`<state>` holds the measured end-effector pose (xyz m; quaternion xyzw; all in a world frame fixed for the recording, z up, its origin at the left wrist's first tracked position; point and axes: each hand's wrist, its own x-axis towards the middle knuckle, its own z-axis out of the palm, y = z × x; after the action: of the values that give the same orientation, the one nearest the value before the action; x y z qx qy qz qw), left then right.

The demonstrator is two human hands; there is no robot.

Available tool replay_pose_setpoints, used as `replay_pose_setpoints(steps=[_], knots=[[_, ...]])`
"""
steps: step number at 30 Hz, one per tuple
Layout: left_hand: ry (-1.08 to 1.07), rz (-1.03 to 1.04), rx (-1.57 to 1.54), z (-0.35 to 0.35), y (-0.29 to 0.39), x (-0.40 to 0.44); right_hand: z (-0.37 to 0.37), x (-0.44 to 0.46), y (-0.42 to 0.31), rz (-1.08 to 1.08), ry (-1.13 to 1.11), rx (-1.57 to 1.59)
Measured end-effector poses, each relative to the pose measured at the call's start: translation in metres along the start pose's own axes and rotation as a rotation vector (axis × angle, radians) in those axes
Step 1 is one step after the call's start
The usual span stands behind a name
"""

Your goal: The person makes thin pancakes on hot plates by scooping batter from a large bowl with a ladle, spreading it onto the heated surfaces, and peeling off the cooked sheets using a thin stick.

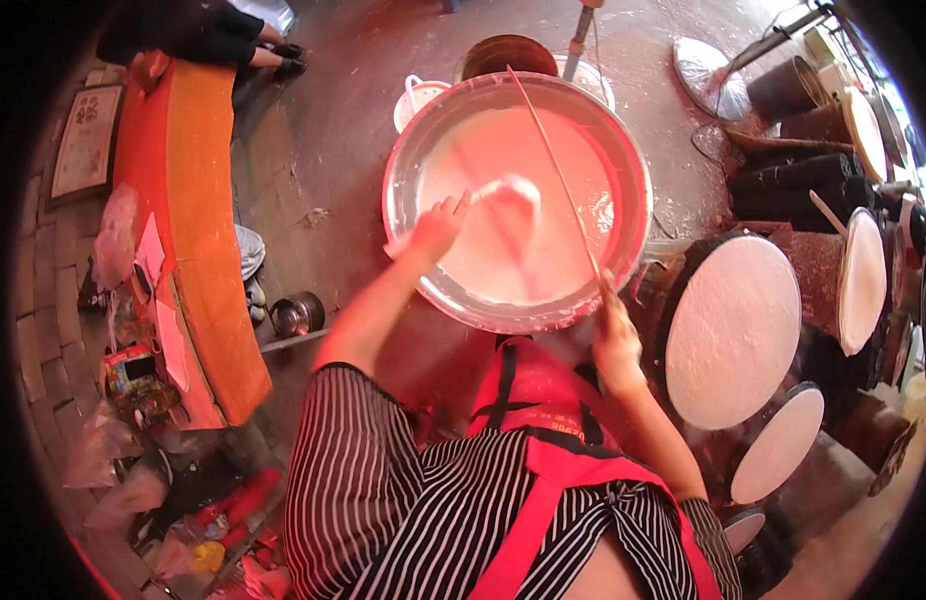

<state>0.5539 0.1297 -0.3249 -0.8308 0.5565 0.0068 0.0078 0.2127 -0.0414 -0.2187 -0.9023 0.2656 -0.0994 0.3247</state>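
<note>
A large round metal basin in front of me holds a pale, creamy liquid, tinted pink by the light. My left hand is closed round the handle of a ladle. Its head, coated white and smeared by motion, is over the liquid; whether it touches is unclear. A long thin stick lies across the basin from the far rim to the near right rim. At its near end, my right hand grips it by the basin's outer edge.
To the right, several drum-shaped containers have pale round tops. An orange table stands at left, with a metal pot on the floor beside it. A white bucket is behind the basin. Another person's legs show at upper left.
</note>
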Motion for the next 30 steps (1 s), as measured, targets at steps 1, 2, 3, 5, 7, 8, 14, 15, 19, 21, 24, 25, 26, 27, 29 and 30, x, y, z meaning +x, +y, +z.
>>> replay_pose_setpoints(steps=[1, 2, 3, 5, 7, 8, 14, 15, 19, 21, 24, 25, 26, 27, 29, 30], knots=[[0.180, -0.265, -0.134, 0.057, 0.033, -0.004, 0.033, 0.014, 0.020, 0.046, -0.039, -0.092], [0.364, -0.523, -0.271, 0.101, 0.057, -0.003, 0.064, 0.037, 0.022, 0.207, -0.183, -0.163], [0.410, -0.722, -0.618, 0.114, 0.086, 0.008, 0.083, 0.052, 0.022, 0.240, -0.222, -0.177], [-0.017, -1.137, -2.045, 0.077, 0.125, 0.037, 0.104, 0.044, 0.039, 0.256, -0.288, -0.159], [-0.199, -1.203, -2.618, 0.046, 0.145, 0.052, 0.084, 0.014, 0.028, 0.274, -0.306, -0.148], [-0.153, -1.190, -2.776, 0.026, 0.157, 0.053, 0.069, -0.003, 0.023, 0.296, -0.318, -0.132], [0.076, -1.044, -3.129, -0.098, 0.206, 0.035, -0.027, -0.099, 0.026, 0.138, -0.275, -0.064], [0.081, -0.832, -3.077, -0.108, 0.198, 0.030, -0.035, -0.112, 0.032, 0.114, -0.264, -0.057], [0.086, -0.803, -2.957, -0.245, 0.210, 0.006, -0.071, -0.146, 0.041, -0.147, -0.092, -0.034], [0.266, -0.704, -2.566, -0.318, 0.221, -0.015, -0.100, -0.151, 0.032, -0.251, -0.038, -0.012], [0.436, -0.660, -2.148, -0.397, 0.221, -0.041, -0.148, -0.149, 0.013, -0.385, 0.110, 0.079], [0.513, -0.604, -1.982, -0.429, 0.227, -0.052, -0.159, -0.149, 0.010, -0.414, 0.182, 0.084], [0.497, -0.568, -1.824, -0.452, 0.228, -0.063, -0.166, -0.151, 0.014, -0.469, 0.262, 0.120], [0.436, -0.547, -1.692, -0.459, 0.216, -0.065, -0.176, -0.158, 0.011, -0.307, 0.189, 0.087], [0.372, -0.596, -1.576, -0.455, 0.205, -0.059, -0.181, -0.163, -0.005, -0.469, 0.585, 0.073], [0.274, -0.582, -1.619, -0.436, 0.189, -0.051, -0.177, -0.167, -0.004, -0.454, 0.635, 0.086]])
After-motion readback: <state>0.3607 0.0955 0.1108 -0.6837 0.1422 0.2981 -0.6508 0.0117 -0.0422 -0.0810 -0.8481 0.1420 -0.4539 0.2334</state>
